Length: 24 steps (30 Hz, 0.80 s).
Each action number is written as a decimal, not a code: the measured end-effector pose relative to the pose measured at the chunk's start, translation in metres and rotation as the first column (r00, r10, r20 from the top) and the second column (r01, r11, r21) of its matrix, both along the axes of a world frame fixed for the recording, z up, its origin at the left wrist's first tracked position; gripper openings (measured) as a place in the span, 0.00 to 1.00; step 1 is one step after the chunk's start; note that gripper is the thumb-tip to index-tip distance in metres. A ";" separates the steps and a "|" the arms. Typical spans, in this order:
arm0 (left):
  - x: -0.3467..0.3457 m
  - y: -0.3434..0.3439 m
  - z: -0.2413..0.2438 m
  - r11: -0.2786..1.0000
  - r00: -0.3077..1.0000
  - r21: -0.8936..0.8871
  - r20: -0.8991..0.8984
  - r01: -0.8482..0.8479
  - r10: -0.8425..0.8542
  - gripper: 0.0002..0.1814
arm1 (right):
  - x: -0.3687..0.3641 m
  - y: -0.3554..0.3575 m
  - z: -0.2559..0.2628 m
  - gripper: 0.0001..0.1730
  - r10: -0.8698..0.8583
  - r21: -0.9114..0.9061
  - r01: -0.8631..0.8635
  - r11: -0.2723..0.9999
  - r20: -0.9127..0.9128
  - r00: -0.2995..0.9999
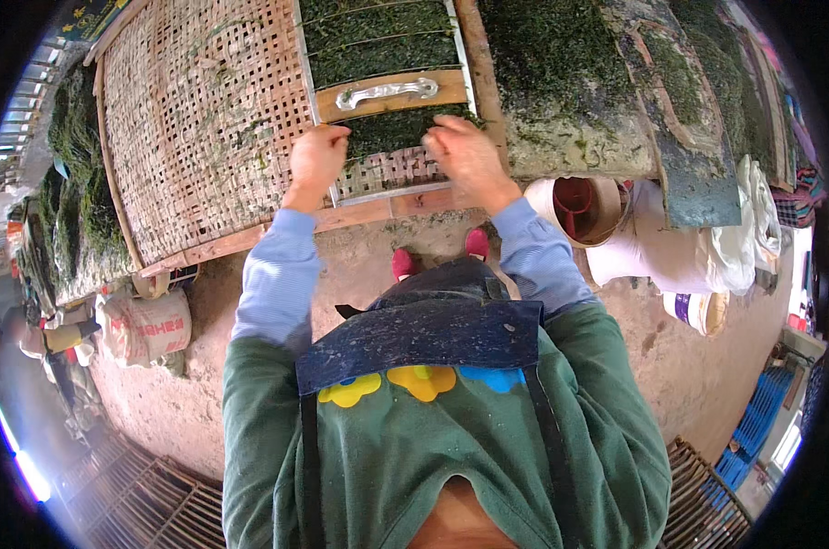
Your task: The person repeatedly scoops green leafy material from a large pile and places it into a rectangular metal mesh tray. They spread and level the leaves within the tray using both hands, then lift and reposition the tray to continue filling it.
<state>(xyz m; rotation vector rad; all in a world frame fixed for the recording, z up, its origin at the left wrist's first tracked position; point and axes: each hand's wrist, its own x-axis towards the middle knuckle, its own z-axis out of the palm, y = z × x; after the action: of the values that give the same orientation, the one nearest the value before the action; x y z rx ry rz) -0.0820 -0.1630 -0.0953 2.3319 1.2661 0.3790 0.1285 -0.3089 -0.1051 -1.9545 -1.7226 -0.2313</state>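
Note:
A light metal frame point(323, 103) with cross strings lies on a woven bamboo mat, around a layer of chopped green seaweed or leaf point(387, 129). A wooden crossbar point(395, 96) with a clear handle point(387, 93) spans it. Over the frame's left side is my left hand point(318, 152), its fingertips pinched together beside the green layer. My right hand point(464, 154) is blurred, fingers curled over the layer's right end. Whether either hand holds a few green bits cannot be made out. Between them, the near strip of woven mat point(387, 171) shows through thinly scattered green.
To the left lies a woven bamboo mat point(201, 130), with green heaps point(85, 158) beyond. A board of chopped green point(558, 68) adjoins on the right. Below it stand a bucket point(541, 206) and white sacks point(654, 247). A printed sack point(146, 326) sits at left; slatted racks point(153, 501) lie behind me.

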 end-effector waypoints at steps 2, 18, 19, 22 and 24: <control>-0.020 0.002 -0.002 0.989 0.975 -0.105 0.185 -0.101 0.119 0.17 | 0.024 -0.014 0.001 0.11 -0.056 0.115 0.067 0.991 -0.097 0.994; 0.055 -0.029 0.075 0.812 0.821 -0.568 0.522 0.131 0.233 0.11 | 0.055 0.014 -0.032 0.04 0.223 0.044 -0.224 0.974 0.032 0.974; 0.066 -0.032 0.068 0.841 0.815 -0.523 0.543 0.140 0.203 0.10 | 0.056 0.017 -0.029 0.04 0.249 -0.020 -0.250 0.968 -0.024 0.968; 0.077 -0.024 0.012 0.957 0.977 -0.260 0.194 0.132 -0.082 0.09 | 0.070 0.017 -0.016 0.07 0.358 0.028 -0.365 0.930 -0.278 0.891; 0.079 -0.033 -0.007 0.982 1.000 -0.191 -0.022 -0.001 -0.004 0.09 | 0.093 0.000 -0.007 0.11 0.317 0.048 -0.318 0.947 -0.309 0.897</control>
<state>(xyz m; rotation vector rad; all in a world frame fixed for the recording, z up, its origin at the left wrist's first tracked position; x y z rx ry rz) -0.0031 -0.1957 -0.1024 2.1807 1.2527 0.2209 0.2212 -0.3092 -0.1117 -1.5754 -1.7885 0.1916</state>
